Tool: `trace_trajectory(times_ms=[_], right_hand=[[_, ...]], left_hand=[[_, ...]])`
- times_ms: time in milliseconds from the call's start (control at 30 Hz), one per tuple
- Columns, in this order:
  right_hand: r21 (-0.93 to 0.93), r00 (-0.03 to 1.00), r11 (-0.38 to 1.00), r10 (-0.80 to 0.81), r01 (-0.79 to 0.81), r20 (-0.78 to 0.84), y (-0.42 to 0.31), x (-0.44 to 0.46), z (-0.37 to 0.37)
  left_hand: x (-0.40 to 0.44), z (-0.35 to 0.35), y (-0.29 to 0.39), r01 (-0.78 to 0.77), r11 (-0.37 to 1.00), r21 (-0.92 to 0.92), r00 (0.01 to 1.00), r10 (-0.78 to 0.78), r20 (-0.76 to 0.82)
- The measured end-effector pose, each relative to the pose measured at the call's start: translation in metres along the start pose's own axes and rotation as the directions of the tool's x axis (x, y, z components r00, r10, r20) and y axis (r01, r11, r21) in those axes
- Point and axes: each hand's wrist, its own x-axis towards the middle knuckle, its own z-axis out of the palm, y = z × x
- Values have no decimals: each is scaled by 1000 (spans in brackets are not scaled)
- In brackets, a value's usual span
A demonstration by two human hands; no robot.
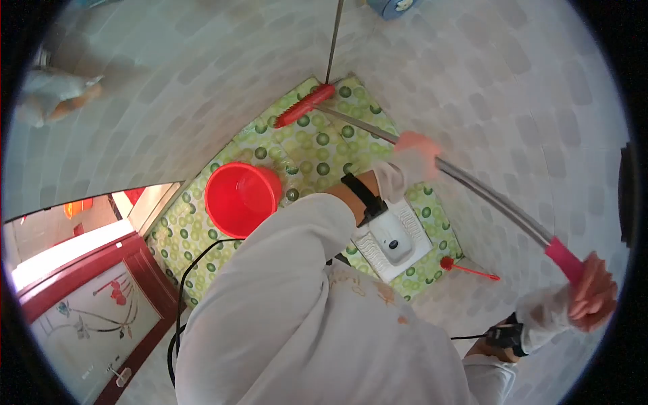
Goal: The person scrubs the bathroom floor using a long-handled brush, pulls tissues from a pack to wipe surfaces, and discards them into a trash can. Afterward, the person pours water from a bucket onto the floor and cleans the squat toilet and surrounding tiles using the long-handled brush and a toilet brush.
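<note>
A long-handled brush slants across the view, its red head [304, 106] pressed near the floor corner where two walls meet. My left hand [417, 150], blurred and in what looks like a thin glove, is wrapped around the middle of the metal handle [496, 201]. At the right, my right hand [592, 293], with a wrinkled covering, grips the pink end [564, 260] of that handle. A thin pole [334, 42] rises from beside the brush head along the wall; whether the two are joined I cannot tell.
A red bucket [228, 216] stands on the green-dotted floor [322, 138]. A white squat toilet [424, 244] lies right of my left forearm. A small red toilet brush [472, 268] is beside it. Left are a dark-red framed door [128, 283] and a black cable [181, 307].
</note>
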Motion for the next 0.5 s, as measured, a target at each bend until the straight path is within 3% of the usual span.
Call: trace_trajectory(times_ms=[33,67,100,133,167,200,267,300,333,367,400,433,467,500], right_hand=[[-9,1000,1000,5,-5,-6,-17,14,7],[720,933,651,-50,-241,358,-51,46,18],[812,786,-113,-355,-573,506,-66,69,22],[814,788,-102,-345,-571,510,-39,73,9],[657,694,737,-389,-161,607,4,69,-18],[-32,630,881,-311,471,712,32,65,-33],[322,534,791,-596,521,600,39,71,3],[687,800,706,-307,-172,516,27,46,21],[797,799,57,85,-601,596,12,21,40],[623,938,730,71,-281,340,-38,44,46],[781,919,518,24,-349,395,58,11,34],[779,918,519,29,-353,396,106,1,13],[508,855,826,-63,-245,515,146,2,-8],[177,761,984,-90,-33,643,176,10,-25]], left_hand=[[6,8,-15,18,1000,5,999,-18,43],[9,12,-22,42,999,9,995,-42,89],[13,7,-10,32,999,12,995,-33,97],[18,-2,11,3,997,71,997,-8,71],[20,-4,24,-21,992,123,999,15,51],[28,-2,22,-30,993,116,998,23,58],[45,-3,15,51,993,110,997,-58,55],[46,-3,13,44,993,107,997,-50,54],[49,-5,6,45,995,85,994,-53,95],[51,-9,0,57,996,65,988,-65,137],[49,-11,6,62,996,71,988,-72,139],[47,-12,21,55,996,73,988,-64,141],[48,-13,36,40,997,73,989,-50,136],[49,-13,45,46,994,95,986,-60,153]])
